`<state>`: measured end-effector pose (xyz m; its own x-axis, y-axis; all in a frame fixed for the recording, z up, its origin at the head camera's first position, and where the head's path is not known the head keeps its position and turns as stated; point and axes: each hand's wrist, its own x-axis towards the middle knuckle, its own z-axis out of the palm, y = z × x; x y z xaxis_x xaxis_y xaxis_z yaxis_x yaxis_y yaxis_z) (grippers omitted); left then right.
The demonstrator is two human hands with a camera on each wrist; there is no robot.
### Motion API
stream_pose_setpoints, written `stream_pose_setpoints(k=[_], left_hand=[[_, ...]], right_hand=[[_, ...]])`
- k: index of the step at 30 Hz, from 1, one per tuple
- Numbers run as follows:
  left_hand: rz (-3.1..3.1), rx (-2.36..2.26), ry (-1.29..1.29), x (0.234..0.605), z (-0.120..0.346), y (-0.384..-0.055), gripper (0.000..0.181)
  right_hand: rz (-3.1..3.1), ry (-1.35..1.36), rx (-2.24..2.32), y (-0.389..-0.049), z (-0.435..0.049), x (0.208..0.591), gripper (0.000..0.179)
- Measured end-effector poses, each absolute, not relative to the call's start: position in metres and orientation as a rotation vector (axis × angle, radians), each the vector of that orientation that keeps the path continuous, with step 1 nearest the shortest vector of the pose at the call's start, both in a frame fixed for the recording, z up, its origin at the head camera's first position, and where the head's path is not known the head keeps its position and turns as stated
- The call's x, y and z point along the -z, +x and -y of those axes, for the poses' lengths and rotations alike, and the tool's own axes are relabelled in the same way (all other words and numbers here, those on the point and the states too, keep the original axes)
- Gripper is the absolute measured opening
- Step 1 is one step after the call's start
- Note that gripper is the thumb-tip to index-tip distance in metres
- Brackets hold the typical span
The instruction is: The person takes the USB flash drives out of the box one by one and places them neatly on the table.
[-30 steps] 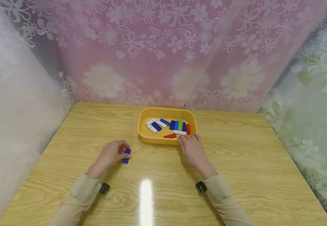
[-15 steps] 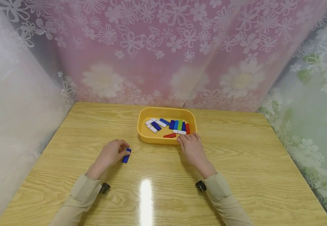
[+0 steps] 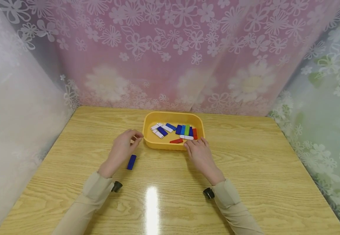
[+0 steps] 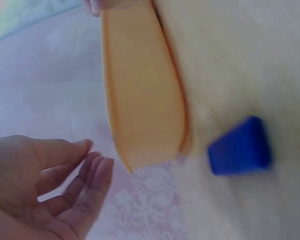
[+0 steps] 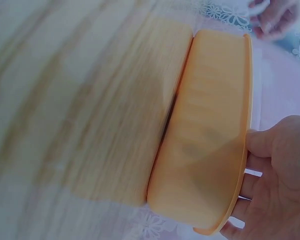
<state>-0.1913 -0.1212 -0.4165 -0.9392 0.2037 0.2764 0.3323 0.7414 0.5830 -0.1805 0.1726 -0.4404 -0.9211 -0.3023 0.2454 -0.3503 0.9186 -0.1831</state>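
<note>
A small dark-blue oblong piece (image 3: 131,162) lies on the table, in front of the tray and to its left. It shows blurred in the left wrist view as a blue block (image 4: 241,147). My left hand (image 3: 124,147) is raised beyond the piece, near the left end of the yellow tray (image 3: 172,146). Its fingers are loosely bent with nothing between them. My right hand (image 3: 202,156) holds the tray's near rim at the right. In the right wrist view the thumb (image 5: 261,143) is at the rim, with the other fingers over it and partly hidden.
Inside the tray at left are white oblong pieces (image 3: 158,133) with seams, like capped sticks, and blue ones (image 3: 162,131). At right lie a lime-green piece (image 3: 187,130), blue pieces and red pieces (image 3: 176,141). A floral curtain (image 3: 170,65) hangs behind the table (image 3: 246,156).
My left hand has let go of the blue piece, leaving it on the table, and moved up and right toward the tray. My right hand has stayed on the rim.
</note>
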Motion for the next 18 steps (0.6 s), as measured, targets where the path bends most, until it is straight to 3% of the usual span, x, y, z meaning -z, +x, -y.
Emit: stream_pose_setpoints(k=[10,18], left_hand=[[2.731,0.863,-0.599,0.396,0.077,-0.234,0.011],[2.981,0.549,-0.670,0.404,0.055,-0.263,0.013]], right_hand=[[2.902,0.478,-0.321,-0.182,-0.173,0.440,0.030],[2.894,0.477,-0.356,-0.180,-0.173,0.440,0.028]])
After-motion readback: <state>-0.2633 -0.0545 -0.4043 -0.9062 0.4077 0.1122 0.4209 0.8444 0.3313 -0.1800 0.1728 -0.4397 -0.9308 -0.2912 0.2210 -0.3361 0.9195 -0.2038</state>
